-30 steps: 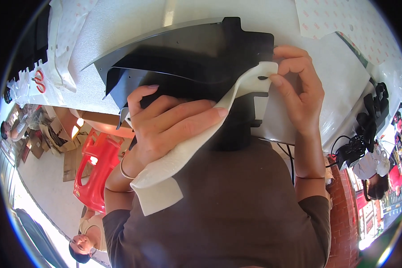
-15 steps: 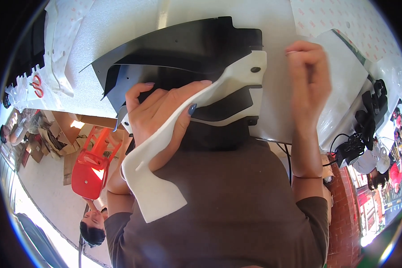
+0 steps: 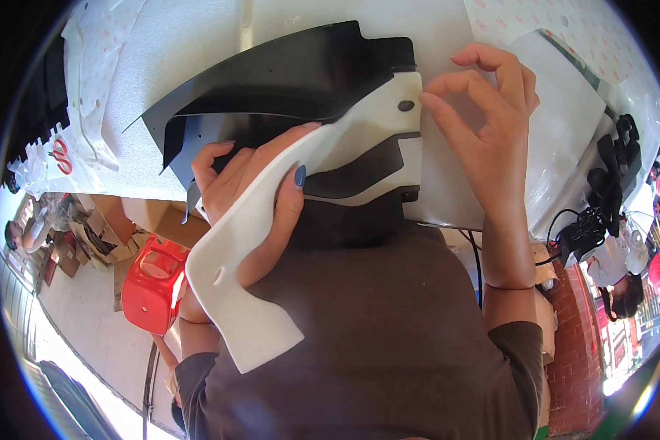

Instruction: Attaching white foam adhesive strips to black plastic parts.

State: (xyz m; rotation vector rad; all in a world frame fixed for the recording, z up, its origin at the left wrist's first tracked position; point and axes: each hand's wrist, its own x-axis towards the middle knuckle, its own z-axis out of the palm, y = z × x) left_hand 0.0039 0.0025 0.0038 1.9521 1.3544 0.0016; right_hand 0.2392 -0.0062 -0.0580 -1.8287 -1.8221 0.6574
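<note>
A curved white felt-like strip [image 3: 251,233] runs from the middle of the table down across my front. My left hand [image 3: 260,198] is closed around its middle, thumb on the near face and fingers behind. An oval hole shows at its upper right end and a slot lower down. At that upper right edge, my right hand [image 3: 491,110] pinches thumb and index fingertips together; what lies between them is too small to tell. The other right fingers are curled loosely. Behind the strip lie curved black panels [image 3: 293,70], and a black piece [image 3: 363,170] on white backing sits below.
The white table [image 3: 198,37] holds patterned sheets [image 3: 543,18], orange-handled scissors [image 3: 60,156] at left and clear plastic film at right. Black cables [image 3: 583,233] bundle by the right edge. A red stool [image 3: 150,290] stands at lower left near cardboard boxes; a person is partly visible below it.
My right hand has moved left to the strip's upper right edge, and its thumb and index have come together there. The strip and panels have shifted slightly left in view.
</note>
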